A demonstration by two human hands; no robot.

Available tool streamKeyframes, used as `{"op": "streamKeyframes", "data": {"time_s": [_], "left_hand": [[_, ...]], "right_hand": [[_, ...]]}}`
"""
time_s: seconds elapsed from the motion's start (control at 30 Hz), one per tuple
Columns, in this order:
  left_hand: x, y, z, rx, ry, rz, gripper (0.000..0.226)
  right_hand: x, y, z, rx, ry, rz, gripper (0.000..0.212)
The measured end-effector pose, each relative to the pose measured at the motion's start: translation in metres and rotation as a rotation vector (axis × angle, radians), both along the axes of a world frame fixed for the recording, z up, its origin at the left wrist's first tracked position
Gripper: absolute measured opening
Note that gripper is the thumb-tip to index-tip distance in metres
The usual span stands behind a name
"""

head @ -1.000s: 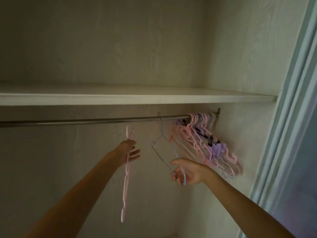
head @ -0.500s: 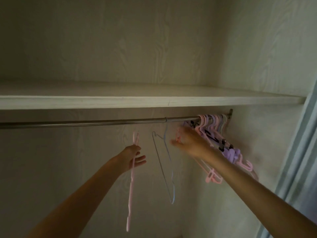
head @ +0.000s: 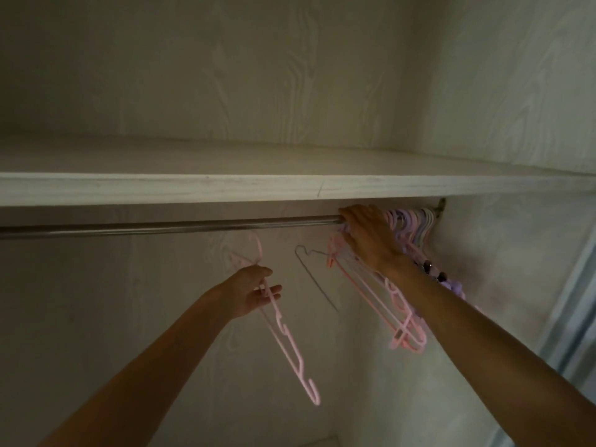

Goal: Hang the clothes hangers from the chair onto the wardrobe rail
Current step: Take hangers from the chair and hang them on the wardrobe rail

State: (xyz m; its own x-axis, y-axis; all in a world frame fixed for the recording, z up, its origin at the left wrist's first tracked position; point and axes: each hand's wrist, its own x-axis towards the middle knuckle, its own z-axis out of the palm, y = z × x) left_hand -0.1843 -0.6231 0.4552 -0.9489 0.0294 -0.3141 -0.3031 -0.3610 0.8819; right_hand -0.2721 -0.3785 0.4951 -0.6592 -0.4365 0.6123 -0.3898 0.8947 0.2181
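holding a pink hanger (head: 283, 337) below the rail (head: 167, 226)
left hand (head: 250, 291) pinches it near the neck, hook up, long arm slanting down-right; right hand (head: 366, 235), fingers straight, presses the bunched hangers (head: 403, 317) at the rail's right end.

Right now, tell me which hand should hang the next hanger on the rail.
Left. The left hand already holds a pink hanger just below a bare stretch of the rail. The right hand is busy at the hung hangers.

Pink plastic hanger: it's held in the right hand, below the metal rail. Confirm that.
Wrong hand. The head view shows the left hand holding the pink plastic hanger, below the metal rail; the right hand is up at the rail.
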Motion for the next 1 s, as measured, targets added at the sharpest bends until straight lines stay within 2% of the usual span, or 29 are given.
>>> {"op": "streamKeyframes", "data": {"time_s": [0.1, 0.13, 0.27, 0.4, 0.47, 0.53, 0.57, 0.63, 0.67, 0.73, 0.77, 0.83, 0.87, 0.93, 1.0], "left_hand": [[-0.004, 0.01, 0.002, -0.022, -0.018, -0.021, 0.002], [-0.005, 0.013, 0.003, -0.032, -0.021, -0.026, 0.007], [-0.009, 0.024, 0.007, -0.049, -0.026, -0.053, 0.01], [-0.009, 0.031, 0.011, -0.046, -0.03, -0.082, 0.005], [-0.009, 0.035, 0.013, -0.044, -0.033, -0.096, 0.006], [-0.006, 0.037, 0.014, -0.045, -0.04, -0.119, 0.009], [-0.005, 0.039, 0.014, -0.058, -0.042, -0.141, 0.011], [-0.002, 0.045, 0.016, -0.135, -0.047, -0.207, 0.015], [0.003, 0.05, 0.018, -0.181, -0.049, -0.234, 0.015], [0.006, 0.059, 0.021, -0.241, -0.039, -0.257, 0.016], [0.009, 0.065, 0.023, -0.244, -0.035, -0.27, 0.015], [0.01, 0.074, 0.027, -0.274, -0.007, -0.304, 0.011], [0.01, 0.077, 0.029, -0.306, 0.012, -0.315, 0.025], [0.008, 0.081, 0.036, -0.399, 0.063, -0.334, 0.047], [0.009, 0.078, 0.045, -0.558, 0.16, -0.322, 0.049]], "right_hand": [[-0.005, 0.03, 0.002, 0.039, 0.036, -0.083, 0.044], [-0.005, 0.037, 0.002, 0.029, 0.039, -0.107, 0.045], [-0.006, 0.053, 0.005, -0.038, -0.019, -0.136, 0.05], [-0.006, 0.053, 0.012, 0.002, -0.118, -0.201, 0.062], [0.007, 0.044, 0.013, -0.081, -0.091, -0.148, 0.066], [0.033, 0.024, 0.009, -0.27, -0.043, 0.025, 0.056], [0.05, 0.012, 0.006, -0.353, -0.12, 0.125, 0.05], [0.088, -0.013, -0.002, -0.394, -0.551, 0.232, 0.048], [0.105, -0.023, -0.008, -0.333, -0.792, 0.197, 0.055], [0.118, -0.034, -0.02, -0.197, -1.045, 0.09, 0.067], [0.12, -0.035, -0.03, -0.184, -1.052, 0.058, 0.063], [0.12, -0.037, -0.042, -0.255, -0.934, 0.031, 0.037], [0.118, -0.037, -0.044, -0.312, -0.866, 0.019, 0.027], [0.11, -0.034, -0.039, -0.429, -0.782, -0.025, 0.03], [0.098, -0.033, -0.029, -0.504, -0.735, -0.069, 0.035]]}}
